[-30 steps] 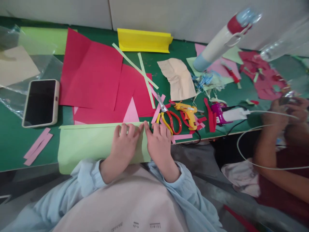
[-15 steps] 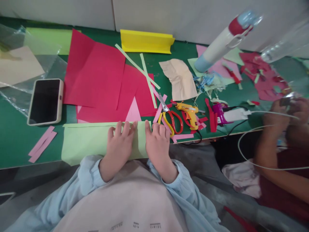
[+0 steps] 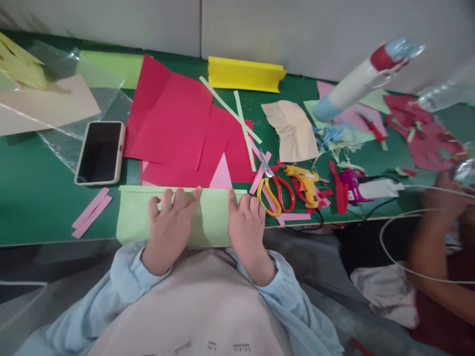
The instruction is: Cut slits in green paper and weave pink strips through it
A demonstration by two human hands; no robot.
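Note:
A light green paper sheet (image 3: 211, 217) lies along the front edge of the table, with a narrow folded strip at its far edge. My left hand (image 3: 172, 222) rests palm down on it, fingers apart, the fingertips at the fold. To the right, my right hand (image 3: 247, 222) lies flat on the sheet's right part, its index finger at the fold. Red paper (image 3: 170, 118) and a pink piece (image 3: 221, 173) are just beyond the sheet. Scissors with red and yellow handles (image 3: 274, 190) lie to the right of my right hand.
A phone (image 3: 100, 153) and pink strips (image 3: 91, 212) are at left. A yellow folded paper (image 3: 245, 74) stands at the back. Rightward are an orange glue gun (image 3: 304, 183), a bottle (image 3: 356, 84), a purple device (image 3: 352, 187) with cables, and another person's arm (image 3: 430, 232).
The view has shifted left, so the table items appear further right. My left hand has moved left along the fold, widening the gap between my hands.

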